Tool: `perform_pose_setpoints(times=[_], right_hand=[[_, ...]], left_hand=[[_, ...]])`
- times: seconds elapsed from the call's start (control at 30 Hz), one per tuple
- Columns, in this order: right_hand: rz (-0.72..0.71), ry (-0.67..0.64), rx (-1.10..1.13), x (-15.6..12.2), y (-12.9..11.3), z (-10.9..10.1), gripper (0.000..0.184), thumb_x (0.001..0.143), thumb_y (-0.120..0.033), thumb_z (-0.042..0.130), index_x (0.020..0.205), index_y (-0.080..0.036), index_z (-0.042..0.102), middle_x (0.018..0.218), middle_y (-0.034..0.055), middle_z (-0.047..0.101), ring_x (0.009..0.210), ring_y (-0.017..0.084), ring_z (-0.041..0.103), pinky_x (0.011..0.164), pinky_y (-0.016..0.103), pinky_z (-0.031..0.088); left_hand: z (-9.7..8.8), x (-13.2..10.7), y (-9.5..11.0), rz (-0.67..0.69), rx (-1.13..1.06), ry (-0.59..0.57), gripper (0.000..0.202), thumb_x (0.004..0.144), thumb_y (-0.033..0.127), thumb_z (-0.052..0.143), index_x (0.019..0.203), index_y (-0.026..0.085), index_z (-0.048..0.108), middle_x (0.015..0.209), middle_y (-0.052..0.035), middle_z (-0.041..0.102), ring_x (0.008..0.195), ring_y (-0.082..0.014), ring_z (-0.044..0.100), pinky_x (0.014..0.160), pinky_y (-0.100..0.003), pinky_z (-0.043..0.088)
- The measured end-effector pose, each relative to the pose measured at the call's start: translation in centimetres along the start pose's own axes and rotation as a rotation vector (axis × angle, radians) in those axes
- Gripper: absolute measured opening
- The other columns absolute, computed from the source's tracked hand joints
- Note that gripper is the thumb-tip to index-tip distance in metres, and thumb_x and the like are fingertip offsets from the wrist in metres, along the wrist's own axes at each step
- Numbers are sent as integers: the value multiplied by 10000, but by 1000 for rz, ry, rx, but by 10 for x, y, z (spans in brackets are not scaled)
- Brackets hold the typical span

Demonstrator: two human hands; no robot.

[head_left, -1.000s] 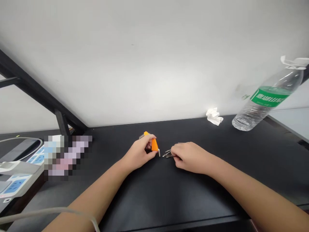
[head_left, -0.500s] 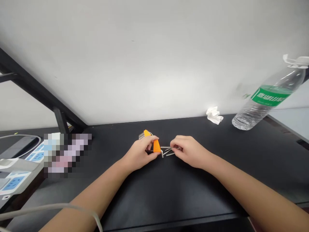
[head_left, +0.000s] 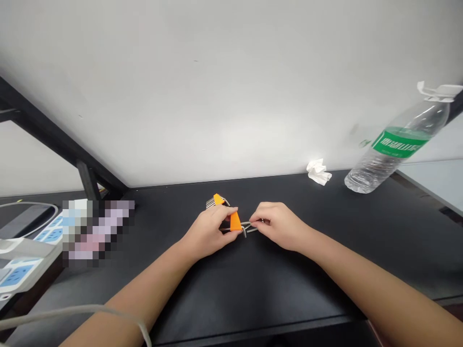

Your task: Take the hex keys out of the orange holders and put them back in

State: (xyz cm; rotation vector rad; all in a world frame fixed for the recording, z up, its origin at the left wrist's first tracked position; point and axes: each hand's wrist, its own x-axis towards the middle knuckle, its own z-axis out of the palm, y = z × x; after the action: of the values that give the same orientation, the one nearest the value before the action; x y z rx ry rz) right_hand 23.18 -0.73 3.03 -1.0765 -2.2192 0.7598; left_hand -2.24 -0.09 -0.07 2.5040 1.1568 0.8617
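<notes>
My left hand [head_left: 211,226] is closed around an orange hex key holder [head_left: 235,221], thumb and fingers on its two sides. A bent hex key [head_left: 244,232] pokes out at the holder's near right corner. Just beyond my left knuckles, another orange piece [head_left: 218,199] carries several thin metal keys; whether both orange parts are joined is hidden by the hand. My right hand [head_left: 277,222] pinches a metal hex key [head_left: 247,223] whose tip reaches the holder's right side. Another key [head_left: 252,230] shows below the right fingertips, partly covered.
A large clear water bottle [head_left: 376,164] with a green label stands at the back right, near a crumpled white tissue [head_left: 319,172]. On the left are a power strip [head_left: 54,236], a blurred-out item [head_left: 103,231] and a pale cable [head_left: 108,311] crossing my left forearm. A wall rises behind the black tabletop [head_left: 231,299].
My right hand has moved slightly left, bringing the pinched hex key closer to the orange holder. The left hand keeps its grip. The whole view has shifted a little.
</notes>
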Motion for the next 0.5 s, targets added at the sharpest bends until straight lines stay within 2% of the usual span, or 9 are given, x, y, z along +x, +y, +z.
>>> perform_pose_setpoints(times=[0.13, 0.2, 0.23, 0.3, 0.37, 0.5], right_hand=[[124, -11, 124, 4, -8, 10, 155, 894, -100, 642, 858, -208, 748, 933, 15, 698, 810, 137, 633, 733, 287, 483], [205, -26, 318, 5, -9, 14, 70, 901, -185, 684, 942, -209, 735, 992, 27, 703, 811, 141, 655, 726, 292, 519], [261, -40, 437, 6, -8, 14, 102, 906, -239, 704, 1001, -207, 718, 988, 32, 708, 791, 144, 666, 705, 293, 538], [371, -67, 635, 6, -5, 12, 209, 919, -330, 716, 1071, -193, 671, 873, 26, 713, 693, 146, 672, 635, 290, 559], [432, -74, 744, 7, -1, 8, 231, 930, -364, 710, 1052, -180, 643, 728, 0, 685, 601, 147, 663, 576, 282, 559], [449, -64, 816, 8, 0, 10, 201, 900, -340, 733, 936, -168, 635, 693, 0, 681, 537, 143, 658, 503, 262, 545]], left_hand=[[2, 1, 4, 9, 18, 3, 422, 868, 335, 774, 1242, 199, 634, 1080, -62, 760, 918, -202, 766, 782, -304, 654], [3, 2, 4, -9, 14, 27, 404, 875, 322, 763, 1237, 201, 631, 1070, -52, 762, 908, -192, 767, 791, -301, 651], [3, 2, 3, -19, 9, 46, 404, 875, 313, 759, 1241, 204, 627, 1060, -45, 761, 896, -185, 767, 796, -297, 649], [1, 1, -1, -36, 7, 91, 415, 863, 300, 765, 1242, 210, 623, 1036, -31, 759, 864, -172, 763, 802, -290, 645], [0, 1, -5, -45, 27, 124, 420, 844, 301, 781, 1225, 214, 627, 1000, -19, 756, 836, -168, 757, 795, -290, 641], [0, 1, -6, -22, 51, 127, 402, 850, 306, 772, 1211, 208, 626, 1002, -28, 756, 843, -171, 754, 780, -285, 638]])
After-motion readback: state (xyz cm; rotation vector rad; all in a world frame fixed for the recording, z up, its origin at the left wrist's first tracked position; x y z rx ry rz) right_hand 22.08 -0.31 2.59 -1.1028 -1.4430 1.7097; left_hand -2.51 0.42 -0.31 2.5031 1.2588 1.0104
